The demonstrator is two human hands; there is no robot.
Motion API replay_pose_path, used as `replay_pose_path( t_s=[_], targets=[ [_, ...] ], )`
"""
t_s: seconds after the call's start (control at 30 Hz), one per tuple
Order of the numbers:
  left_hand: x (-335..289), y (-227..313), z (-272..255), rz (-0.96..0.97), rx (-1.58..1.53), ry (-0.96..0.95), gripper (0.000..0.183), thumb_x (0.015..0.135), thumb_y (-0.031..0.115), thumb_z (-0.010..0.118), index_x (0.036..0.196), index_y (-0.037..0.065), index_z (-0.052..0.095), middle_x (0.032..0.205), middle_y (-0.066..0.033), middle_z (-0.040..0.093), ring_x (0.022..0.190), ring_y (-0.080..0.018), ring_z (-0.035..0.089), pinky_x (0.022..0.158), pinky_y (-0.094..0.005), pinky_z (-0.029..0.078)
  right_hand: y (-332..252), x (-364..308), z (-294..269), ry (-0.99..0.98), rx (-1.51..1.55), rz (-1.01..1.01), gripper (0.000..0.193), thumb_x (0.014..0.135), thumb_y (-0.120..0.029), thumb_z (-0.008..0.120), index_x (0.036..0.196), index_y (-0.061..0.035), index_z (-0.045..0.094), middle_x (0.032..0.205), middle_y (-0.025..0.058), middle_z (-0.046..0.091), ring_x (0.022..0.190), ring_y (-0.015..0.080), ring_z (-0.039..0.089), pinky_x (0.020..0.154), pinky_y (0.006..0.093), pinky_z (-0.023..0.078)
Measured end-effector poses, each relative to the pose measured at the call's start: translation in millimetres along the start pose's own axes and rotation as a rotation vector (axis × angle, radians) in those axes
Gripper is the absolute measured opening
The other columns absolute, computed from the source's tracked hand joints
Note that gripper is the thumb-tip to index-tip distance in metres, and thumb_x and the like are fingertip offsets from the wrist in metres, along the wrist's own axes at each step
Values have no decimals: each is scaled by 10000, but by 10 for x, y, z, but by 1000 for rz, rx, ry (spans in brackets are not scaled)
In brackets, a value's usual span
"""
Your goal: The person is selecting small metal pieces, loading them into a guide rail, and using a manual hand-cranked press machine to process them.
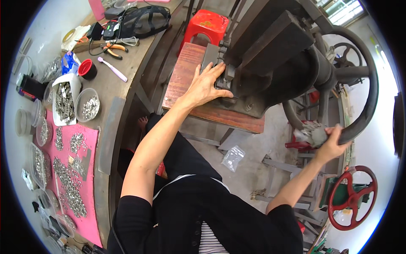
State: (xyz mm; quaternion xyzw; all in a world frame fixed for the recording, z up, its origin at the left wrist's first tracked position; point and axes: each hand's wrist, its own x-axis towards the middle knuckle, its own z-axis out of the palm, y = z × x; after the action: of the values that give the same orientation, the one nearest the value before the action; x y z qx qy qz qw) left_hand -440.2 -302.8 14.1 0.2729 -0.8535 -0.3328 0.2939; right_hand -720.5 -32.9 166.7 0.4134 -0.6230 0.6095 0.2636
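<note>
A dark metal hand press (292, 78) stands on a small reddish-brown wooden table (182, 74) in front of me. My left hand (206, 86) lies with fingers spread over the metal die block (229, 73) on the press bed, its fingertips and thumb against the block's edge. Any small piece beneath the fingers is hidden. At the right, my right hand (332, 148) is closed round the lower rim of the press's large dark handwheel (373, 91). Greyish wrapping (311, 134) covers part of the wheel beside that hand.
On the left bench, a pink mat (91, 186) carries piles of small metal parts beside tubs (88, 105), orange-handled pliers (114, 50) and a toothbrush (113, 70). A red stool (207, 26) stands behind the table. A plastic bag (233, 158) lies on the floor; a red handwheel (352, 197) is lower right.
</note>
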Motion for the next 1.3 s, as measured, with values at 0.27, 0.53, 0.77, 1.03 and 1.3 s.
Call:
replay_pose_path(
  t_s=[0.27,0.53,0.77,1.03,1.3],
  targets=[
    [20,59,104,22,-3,-2,1030,735,521,830,1532,17,418,1610,-161,392,1520,-402,273,1237,-608,94,-350,1787,-300,-529,-318,261,310,926,-299,724,979,-34,574,682,12,532,578,111,521,566,260,448],
    [-18,-17,31,-13,-6,-7,1060,739,570,819,1533,0,410,1612,-163,389,1534,-388,248,1248,-566,87,-339,947,-111,-147,-146,79,359,925,-205,747,1177,-5,587,757,23,597,645,98,551,619,237,453],
    [70,-103,-213,-16,-152,-22,860,833,452,804,1472,-28,488,1498,-217,523,1454,-371,413,1205,-487,289,-314,1090,-348,-272,-335,179,420,916,-265,773,1149,22,573,835,79,652,726,130,622,708,262,476],
    [826,-189,-136,-140,-386,-127,771,820,-22,561,1562,96,391,1373,-173,609,1297,-249,559,1086,-359,421,-196,2299,-74,-348,-361,-156,681,996,-313,680,1541,-32,385,1515,193,477,1308,282,545,1116,390,403],
    [-16,112,-331,178,189,70,387,772,293,825,1123,157,736,1178,-73,615,1224,-289,524,1065,-484,322,-275,2430,50,-282,-312,-273,403,1014,-234,657,1308,42,636,1227,106,690,1127,182,618,1012,317,456]
  ],
)
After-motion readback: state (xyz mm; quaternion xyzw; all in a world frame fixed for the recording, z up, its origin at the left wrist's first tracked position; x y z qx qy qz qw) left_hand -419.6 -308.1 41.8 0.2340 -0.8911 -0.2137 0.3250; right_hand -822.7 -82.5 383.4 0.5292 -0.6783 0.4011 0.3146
